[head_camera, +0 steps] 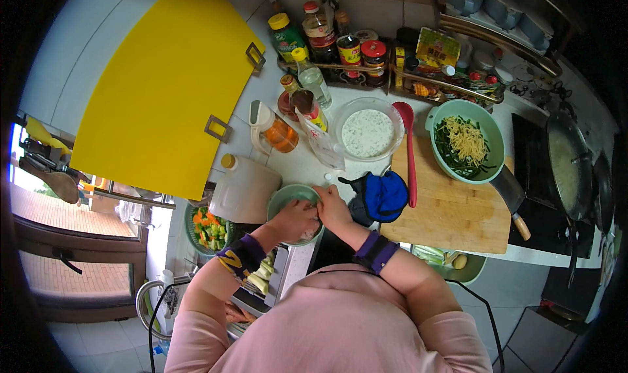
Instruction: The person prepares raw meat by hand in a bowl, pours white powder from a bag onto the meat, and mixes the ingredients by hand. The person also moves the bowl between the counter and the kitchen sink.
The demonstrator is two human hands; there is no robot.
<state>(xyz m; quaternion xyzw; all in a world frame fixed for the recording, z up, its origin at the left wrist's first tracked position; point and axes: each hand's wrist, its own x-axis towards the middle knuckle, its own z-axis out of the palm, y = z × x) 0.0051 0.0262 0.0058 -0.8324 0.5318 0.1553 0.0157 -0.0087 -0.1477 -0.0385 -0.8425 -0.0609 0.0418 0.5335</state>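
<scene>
In the head view, a light green bowl [296,192] stands near the counter's front edge. My left hand [298,220] is down inside it, on pale pinkish food [309,234] that looks like raw meat; its fingers are partly hidden. My right hand [334,207] grips the bowl's right rim. Right of it lies a blue and black cloth mitt [385,196]. A clear tub of white liquid with small specks [368,132] stands behind, with a red ladle [411,162] beside it. A green colander of shredded yellow food and green strips [466,140] rests over the wooden cutting board [441,211].
A large plastic jug [245,191] touches the bowl's left side. Bottles [309,81] and an oil pitcher [279,130] stand behind. A cleaver [510,191] lies at the board's right, near the wok [566,167]. Diced vegetables [210,228] fill a basket at left; an open yellow cabinet door [167,88] juts out.
</scene>
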